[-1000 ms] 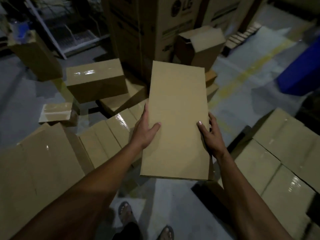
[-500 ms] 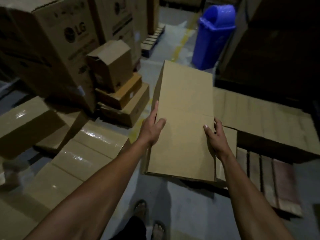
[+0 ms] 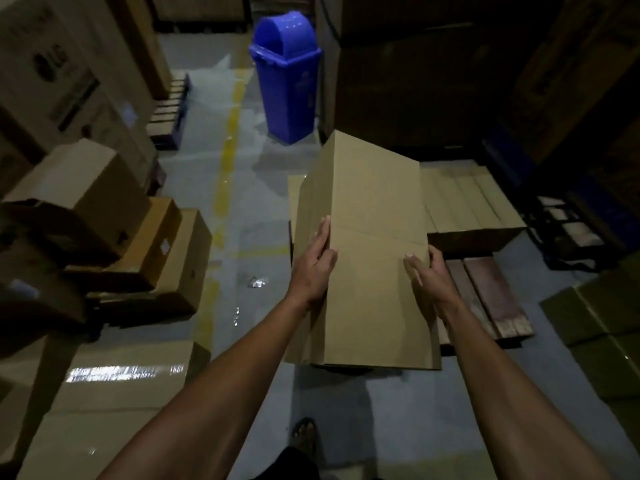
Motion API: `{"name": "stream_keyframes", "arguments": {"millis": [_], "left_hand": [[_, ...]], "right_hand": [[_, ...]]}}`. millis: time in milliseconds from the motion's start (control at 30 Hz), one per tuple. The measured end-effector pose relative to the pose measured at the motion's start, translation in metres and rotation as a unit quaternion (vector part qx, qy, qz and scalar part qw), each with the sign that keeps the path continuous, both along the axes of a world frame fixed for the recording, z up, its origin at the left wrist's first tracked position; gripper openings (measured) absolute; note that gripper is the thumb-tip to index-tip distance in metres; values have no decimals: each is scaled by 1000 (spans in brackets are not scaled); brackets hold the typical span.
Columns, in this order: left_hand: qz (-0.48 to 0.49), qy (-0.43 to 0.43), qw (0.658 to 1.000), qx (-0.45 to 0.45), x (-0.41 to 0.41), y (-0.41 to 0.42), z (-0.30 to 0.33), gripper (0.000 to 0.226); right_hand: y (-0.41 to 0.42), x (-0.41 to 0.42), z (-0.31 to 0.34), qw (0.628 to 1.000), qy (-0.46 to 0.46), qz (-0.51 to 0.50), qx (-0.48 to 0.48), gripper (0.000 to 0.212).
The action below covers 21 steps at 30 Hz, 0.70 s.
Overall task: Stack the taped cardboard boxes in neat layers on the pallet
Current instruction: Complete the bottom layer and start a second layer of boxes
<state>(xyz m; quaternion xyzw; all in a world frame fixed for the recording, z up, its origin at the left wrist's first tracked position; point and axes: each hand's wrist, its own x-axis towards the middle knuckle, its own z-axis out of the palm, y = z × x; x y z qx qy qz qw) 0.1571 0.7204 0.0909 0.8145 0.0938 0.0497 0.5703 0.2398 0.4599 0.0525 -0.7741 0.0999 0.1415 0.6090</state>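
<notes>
- Stacked cartons (image 3: 104,216) crowd the left edge of a dim warehouse, with a tape-glossed box (image 3: 114,386) low in the foreground beneath them.
- A strip of grey floor (image 3: 249,216), marked by a yellow line (image 3: 227,174), runs open from the person's sandalled foot (image 3: 304,436) up to a blue bin (image 3: 285,74).
- The left hand (image 3: 313,268) grips the left long edge of a plain cardboard box (image 3: 374,258), thumb on the top face, fingers along the side.
- The box, carried lengthwise away from the person, hangs in the air between both hands, tilted slightly, above the near left corner of the pallet.
- The right hand (image 3: 427,277) clamps the opposite long edge, thumb on top, fingers hidden behind the box.
- Just beyond, a layer of boxes (image 3: 474,209) sits on the pallet (image 3: 491,299), whose near planks lie bare.
- More boxes (image 3: 602,320) close the right edge; dark tall stacks (image 3: 485,74) wall the back.
</notes>
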Motion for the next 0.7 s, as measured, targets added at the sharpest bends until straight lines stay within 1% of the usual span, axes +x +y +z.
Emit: {"name": "stream_keyframes", "arguments": {"millis": [33,133,167,233,300,367,433,467,533,567,600,633,700], "left_hand": [[-18,-4,1000,-5,11,-2,1,63],[-68,-7,998,-10,40,-3,-3,55],[-84,-10,996,-10,47,-3,-6,54],[-104,-21,994,-10,63,-5,-9,54],[-105,-31,994,0,81,-12,-12,54],[-103,-29,994,-18,94,-18,-13,56],[-101,-4,995,-25,110,-30,-13,72],[-87,12,996,-1,117,-38,-13,86],[-51,65,993,80,130,-55,-9,119],[-42,96,988,110,137,-67,-6,134],[-37,122,984,122,145,-80,-4,143],[-36,143,982,118,151,-93,-1,148],[-38,170,980,99,164,-118,3,151]], "right_hand": [[-4,5,-2,1000,-2,-12,4,83],[-18,18,-11,998,-3,-54,-12,112],[-25,23,-19,998,-7,-62,-17,116],[-37,31,-28,997,-10,-74,-16,114],[-45,37,-27,995,-7,-94,-13,111],[-51,41,-24,995,-5,-97,-4,109],[-62,48,-24,995,-2,-102,9,102],[-69,52,-27,994,2,-106,17,97],[-84,61,-32,993,4,-114,33,92],[-94,67,-37,992,9,-117,42,93],[-105,74,-43,992,16,-114,49,96],[-115,81,-49,992,23,-109,52,98],[-135,94,-63,993,24,-98,55,97]]}}
